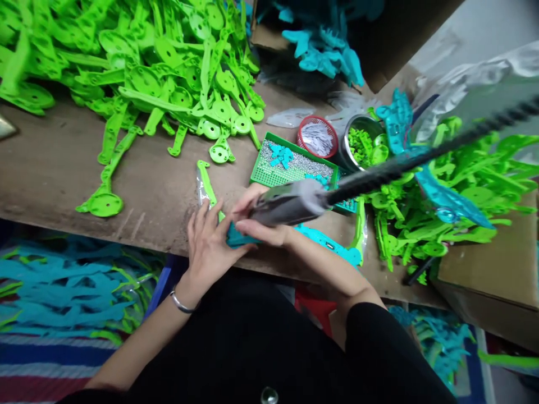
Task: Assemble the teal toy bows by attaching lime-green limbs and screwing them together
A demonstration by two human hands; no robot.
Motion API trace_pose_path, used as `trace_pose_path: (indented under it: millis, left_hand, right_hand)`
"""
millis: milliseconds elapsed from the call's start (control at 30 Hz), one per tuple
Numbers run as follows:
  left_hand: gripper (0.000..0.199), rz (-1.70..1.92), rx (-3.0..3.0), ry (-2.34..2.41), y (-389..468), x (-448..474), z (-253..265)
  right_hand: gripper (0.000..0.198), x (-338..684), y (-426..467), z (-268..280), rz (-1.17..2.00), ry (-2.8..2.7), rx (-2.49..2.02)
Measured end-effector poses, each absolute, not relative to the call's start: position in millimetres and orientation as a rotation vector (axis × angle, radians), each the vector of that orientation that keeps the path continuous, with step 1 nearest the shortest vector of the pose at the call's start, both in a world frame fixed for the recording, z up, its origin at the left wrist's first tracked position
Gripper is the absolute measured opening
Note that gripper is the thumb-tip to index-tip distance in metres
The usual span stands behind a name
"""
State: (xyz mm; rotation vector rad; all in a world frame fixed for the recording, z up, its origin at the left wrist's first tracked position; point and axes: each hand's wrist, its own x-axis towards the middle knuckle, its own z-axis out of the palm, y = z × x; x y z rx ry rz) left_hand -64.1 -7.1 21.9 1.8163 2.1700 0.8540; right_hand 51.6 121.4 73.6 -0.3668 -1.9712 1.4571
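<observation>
My left hand (210,241) rests at the table's front edge, gripping the left end of a long blue plastic part (240,238) between fingers and thumb. My right hand (272,233) is wrapped around a blurred electric screwdriver (290,203) with a black coiled cord. The screwdriver is tilted, its front end pointing down toward the blue part beside my left fingers; the tip is hidden. Beyond my left fingertips lies a green plastic arm (206,182) with clear film beside it. A second green arm (359,230) meets the blue part's right end.
A green basket (269,178) holds screws and small blue pieces. Behind it stand a red basket (316,137) and a metal bowl (365,147) of green pieces. Green parts (168,84) are heaped at the back left, with more at right beside a cardboard box (490,275). The cord crosses above.
</observation>
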Motion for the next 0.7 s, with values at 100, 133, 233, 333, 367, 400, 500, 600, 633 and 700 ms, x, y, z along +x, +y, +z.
trace_pose_path:
  millis: [100,133,233,333,367,400,500,600,633,700]
  left_hand:
    - [0.069,0.811,1.871,2.169,-7.5,-68.0,23.5]
    - [0.070,0.811,1.889,2.169,-8.1,-70.5,23.5]
    - [0.068,0.829,1.928,2.173,-10.7,-81.4,22.2]
    - [0.069,0.847,1.952,2.183,-13.0,-94.0,20.0]
    - [0.069,0.844,1.956,2.185,-13.4,-97.6,19.7]
    - [0.070,0.839,1.958,2.187,-13.7,-100.8,19.7]
    - [0.071,0.835,1.955,2.198,-14.2,-107.0,21.5]
    - [0.072,0.829,1.946,2.206,-14.2,-109.8,24.8]
    - [0.073,0.821,1.946,2.201,-14.1,-110.4,25.8]
    - [0.073,0.815,1.953,2.182,-13.7,-111.2,26.9]
  right_hand:
    - [0.028,81.2,144.1,76.3,1.366,-1.671,-0.439]
    - [0.030,92.1,155.3,76.8,1.267,-1.584,-0.536]
    - [0.032,120.7,190.0,74.1,0.981,-1.360,-0.789]
    - [0.030,136.0,213.1,63.2,0.899,-1.302,-0.850]
    - [0.030,137.9,217.0,58.5,0.903,-1.320,-0.859]
    - [0.029,138.6,219.5,53.9,0.911,-1.342,-0.869]
    - [0.030,136.6,221.7,43.4,0.934,-1.386,-0.912]
    - [0.029,134.1,223.1,39.3,0.960,-1.376,-0.916]
    - [0.028,133.7,223.9,39.0,0.971,-1.367,-0.910]
    - [0.027,132.9,225.3,39.3,0.991,-1.344,-0.903]
